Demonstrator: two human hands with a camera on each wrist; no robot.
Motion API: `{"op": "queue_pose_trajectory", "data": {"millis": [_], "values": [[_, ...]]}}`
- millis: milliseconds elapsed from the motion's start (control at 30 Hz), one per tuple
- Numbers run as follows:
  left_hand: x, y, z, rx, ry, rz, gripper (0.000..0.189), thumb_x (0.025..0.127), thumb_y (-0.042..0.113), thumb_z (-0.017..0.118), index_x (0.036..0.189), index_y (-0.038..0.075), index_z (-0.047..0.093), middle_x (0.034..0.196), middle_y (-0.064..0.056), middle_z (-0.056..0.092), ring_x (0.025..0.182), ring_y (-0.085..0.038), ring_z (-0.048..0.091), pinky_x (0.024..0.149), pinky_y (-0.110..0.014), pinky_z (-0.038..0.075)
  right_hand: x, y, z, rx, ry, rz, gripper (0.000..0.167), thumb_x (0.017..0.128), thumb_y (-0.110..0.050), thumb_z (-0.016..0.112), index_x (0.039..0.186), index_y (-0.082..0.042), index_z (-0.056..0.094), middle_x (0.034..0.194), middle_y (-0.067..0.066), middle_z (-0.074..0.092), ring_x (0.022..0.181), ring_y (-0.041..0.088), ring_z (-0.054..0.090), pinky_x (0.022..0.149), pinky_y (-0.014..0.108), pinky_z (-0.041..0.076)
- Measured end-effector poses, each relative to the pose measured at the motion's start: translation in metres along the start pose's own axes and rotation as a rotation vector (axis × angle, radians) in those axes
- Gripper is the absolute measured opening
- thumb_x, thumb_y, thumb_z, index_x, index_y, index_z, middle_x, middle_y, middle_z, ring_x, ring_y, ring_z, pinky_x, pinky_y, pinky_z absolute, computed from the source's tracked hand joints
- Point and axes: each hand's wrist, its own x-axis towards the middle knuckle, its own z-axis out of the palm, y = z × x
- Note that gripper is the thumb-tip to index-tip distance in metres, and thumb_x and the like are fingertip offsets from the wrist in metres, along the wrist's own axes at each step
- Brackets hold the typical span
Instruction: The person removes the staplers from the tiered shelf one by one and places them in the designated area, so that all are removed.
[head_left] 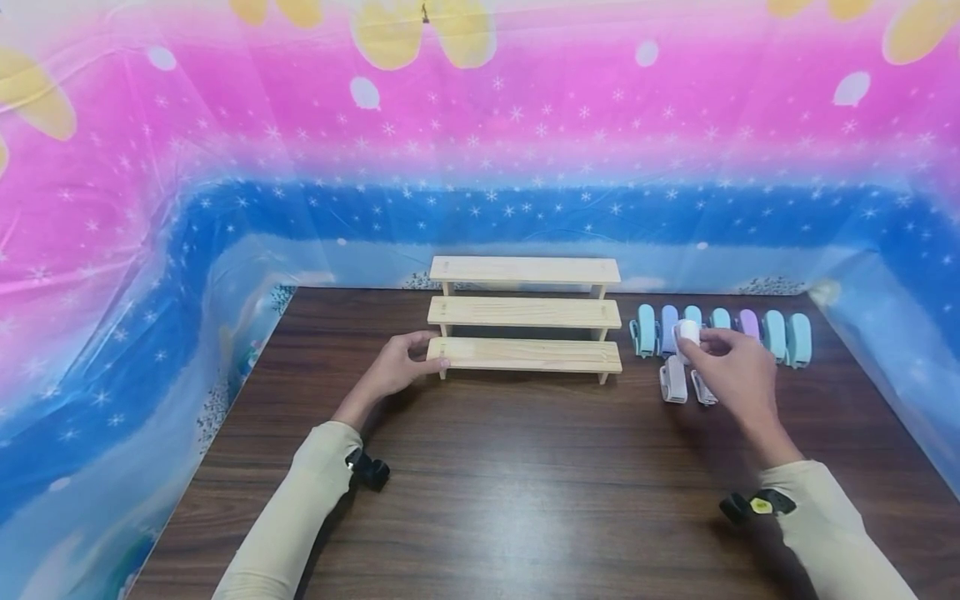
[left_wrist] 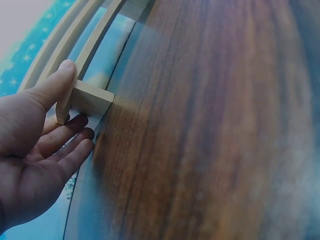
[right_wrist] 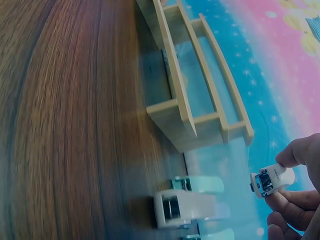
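Observation:
A three-step wooden display stand [head_left: 525, 357] stands at the back of the table. My left hand [head_left: 393, 367] grips the left end of its lowest step; in the left wrist view the thumb lies over the board and the fingers [left_wrist: 65, 140] are below it. Raised over the right side of the table, my right hand [head_left: 738, 375] pinches a small white stapler [right_wrist: 274, 180] between thumb and fingers. Below it on the table are a white stapler [head_left: 673, 381] and another pale stapler [head_left: 703, 388], the latter partly hidden by the hand.
Behind the right hand, several teal and purple staplers [head_left: 799, 340] form a row right of the stand. A printed pink and blue cloth [head_left: 540, 125] hangs around the back and sides of the dark wooden table [head_left: 480, 467].

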Motion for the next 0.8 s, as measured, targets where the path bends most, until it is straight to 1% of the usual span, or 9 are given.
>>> {"op": "queue_pose_trajectory", "data": {"millis": [167,333,467,667,800], "values": [[0.0,0.0,0.0,0.001,-0.001,0.0,0.062,0.094,0.028,0.077,0.142,-0.003,0.055,0.14,-0.023,0.06,0.133,-0.038,0.055,0.107,-0.053,0.046,0.0,0.011,-0.007,-0.022,0.013,0.016,0.061,0.093,-0.051,0.07,0.121,0.003,0.072,0.1,0.024,0.075,0.088,0.033,0.066,0.071,0.037,0.041],[0.0,0.001,0.001,-0.011,-0.001,-0.002,0.063,0.094,0.029,0.078,0.143,-0.003,0.055,0.14,-0.023,0.06,0.133,-0.038,0.055,0.106,-0.053,0.047,0.001,0.023,-0.011,-0.036,0.021,0.051,0.063,0.093,-0.052,0.069,0.124,0.003,0.071,0.103,0.026,0.074,0.094,0.037,0.066,0.073,0.039,0.04],[0.0,0.001,0.001,-0.011,-0.001,-0.002,0.062,0.094,0.029,0.078,0.142,-0.003,0.055,0.141,-0.023,0.06,0.133,-0.038,0.055,0.106,-0.052,0.047,0.0,0.033,-0.016,-0.03,0.034,0.088,0.064,0.093,-0.053,0.069,0.126,0.002,0.07,0.108,0.026,0.073,0.098,0.039,0.065,0.078,0.042,0.04],[0.0,0.0,0.0,0.002,-0.003,-0.002,0.062,0.094,0.027,0.077,0.142,-0.003,0.055,0.142,-0.023,0.059,0.135,-0.038,0.053,0.107,-0.053,0.046,-0.003,0.05,-0.02,-0.043,0.037,0.133,0.066,0.093,-0.054,0.068,0.13,0.001,0.068,0.119,0.027,0.07,0.111,0.043,0.06,0.09,0.054,0.041],[0.0,0.0,0.0,0.01,0.003,-0.009,0.062,0.093,0.028,0.078,0.143,-0.003,0.055,0.143,-0.023,0.058,0.135,-0.038,0.053,0.108,-0.053,0.045,-0.004,0.059,-0.022,-0.04,0.034,0.167,0.067,0.094,-0.054,0.066,0.132,0.001,0.066,0.122,0.03,0.068,0.114,0.044,0.058,0.093,0.057,0.041]]}}
